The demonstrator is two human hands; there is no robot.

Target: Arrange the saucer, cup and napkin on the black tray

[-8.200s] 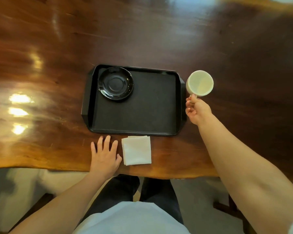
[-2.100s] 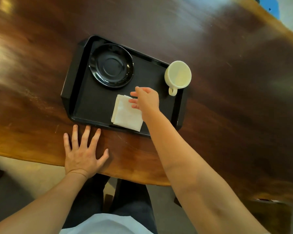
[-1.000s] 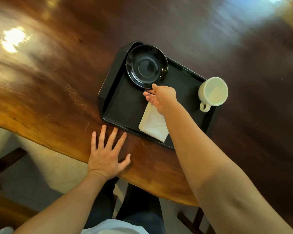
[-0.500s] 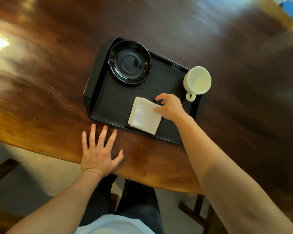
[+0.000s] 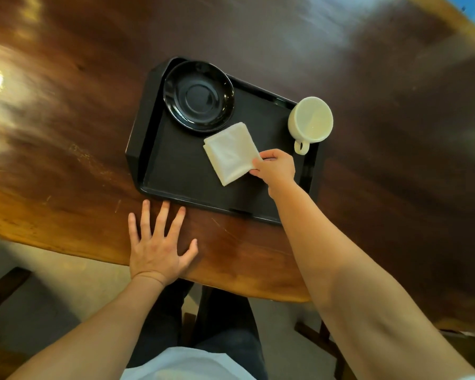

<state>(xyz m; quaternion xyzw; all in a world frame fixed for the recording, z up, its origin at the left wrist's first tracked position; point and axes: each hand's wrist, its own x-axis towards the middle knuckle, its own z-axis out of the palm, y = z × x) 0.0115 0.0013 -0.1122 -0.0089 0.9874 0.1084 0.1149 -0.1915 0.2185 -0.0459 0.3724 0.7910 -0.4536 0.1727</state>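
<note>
The right grip (image 5: 274, 167) pinches the white napkin (image 5: 231, 153) over the black tray (image 5: 176, 182), while the left grip (image 5: 157, 248) lies spread flat on the surface (image 5: 66, 160).

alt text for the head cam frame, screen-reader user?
The right hand pinches a white napkin over the black tray, which has a black saucer and a white cup at its far corners. The left hand rests flat on the wooden table.

Napkin (image 5: 231, 153) on tray (image 5: 176, 176) — right-hand (image 5: 275, 167) pinch
</note>
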